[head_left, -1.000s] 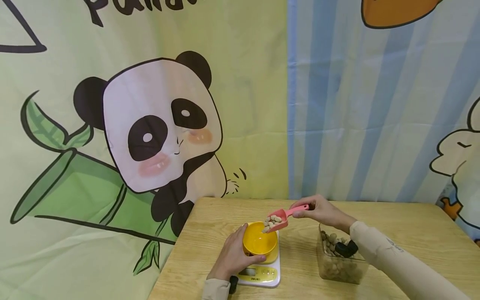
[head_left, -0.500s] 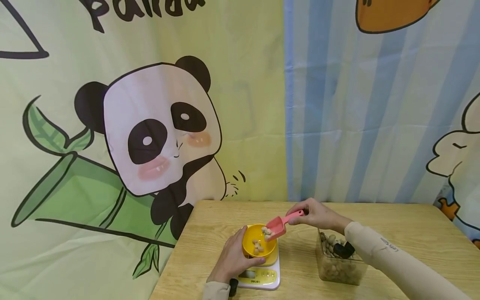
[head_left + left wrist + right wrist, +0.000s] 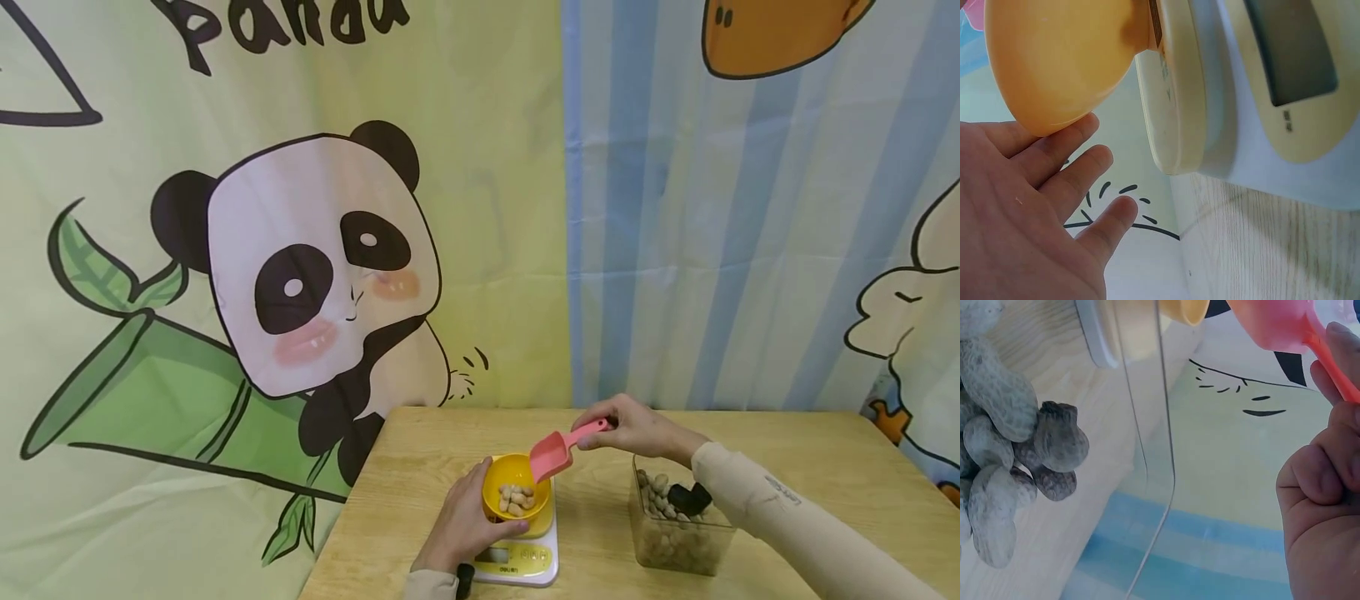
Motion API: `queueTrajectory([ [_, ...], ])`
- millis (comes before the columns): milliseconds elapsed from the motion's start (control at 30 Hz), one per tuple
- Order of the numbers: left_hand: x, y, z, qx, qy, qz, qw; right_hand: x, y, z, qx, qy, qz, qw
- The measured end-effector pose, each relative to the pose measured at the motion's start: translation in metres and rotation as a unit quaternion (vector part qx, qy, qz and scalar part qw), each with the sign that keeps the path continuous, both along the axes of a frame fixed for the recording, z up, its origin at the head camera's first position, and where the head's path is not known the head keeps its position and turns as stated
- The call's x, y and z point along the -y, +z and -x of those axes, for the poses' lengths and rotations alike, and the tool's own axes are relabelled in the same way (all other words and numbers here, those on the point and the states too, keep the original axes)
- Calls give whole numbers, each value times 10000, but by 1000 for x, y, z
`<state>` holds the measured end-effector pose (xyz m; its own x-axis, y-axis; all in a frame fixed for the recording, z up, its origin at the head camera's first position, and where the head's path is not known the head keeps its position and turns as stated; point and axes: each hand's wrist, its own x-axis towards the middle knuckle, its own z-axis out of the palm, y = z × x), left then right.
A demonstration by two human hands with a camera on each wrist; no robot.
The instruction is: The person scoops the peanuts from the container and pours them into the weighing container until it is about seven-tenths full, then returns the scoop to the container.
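A yellow bowl [image 3: 498, 472] sits on a small yellow-and-white kitchen scale [image 3: 517, 567], with several pale peanuts [image 3: 516, 500] inside. My left hand [image 3: 459, 523] holds the bowl from the left, thumb at its near side; in the left wrist view its fingers [image 3: 1075, 178] lie against or near the outer wall. Over the bowl's right rim tilts a pink scoop [image 3: 551, 457], its pan bare. My right hand [image 3: 639, 427] pinches the scoop's handle; the right wrist view shows the fingers curled by the handle [image 3: 1335, 369].
Right of the scale, under my right forearm, stands a clear plastic container [image 3: 671, 557] holding many unshelled peanuts [image 3: 657, 493]. A wooden table [image 3: 802, 467] carries everything. Behind it hangs a printed curtain [image 3: 495, 208] with a panda.
Peanuts have slid from the scoop into the bowl; the scoop is now bare. My right hand has lowered and moved slightly left, tipping the scoop. The left hand has stayed on the bowl.
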<state>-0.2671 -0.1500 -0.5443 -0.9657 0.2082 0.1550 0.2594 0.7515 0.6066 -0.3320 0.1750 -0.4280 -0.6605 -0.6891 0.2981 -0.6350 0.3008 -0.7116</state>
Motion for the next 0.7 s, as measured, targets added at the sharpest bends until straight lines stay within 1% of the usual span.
queueTrajectory([
  [67,0,-1,-1,31,20,31,10000,-2,0,0,24,-44,22,10000],
  [200,0,-1,0,-25,16,6,10000,-5,2,0,132,-185,79,9997],
  [333,1,0,0,-64,-25,14,10000,-10,3,-1,160,-309,253,9991],
  [467,1,-1,1,-58,-45,25,10000,-18,4,0,135,-298,507,9982],
  [567,0,-1,1,-33,-38,34,10000,-25,7,0,230,-361,682,9968],
  [700,0,-1,0,-14,9,79,10000,-37,14,-3,414,-620,827,9938],
])
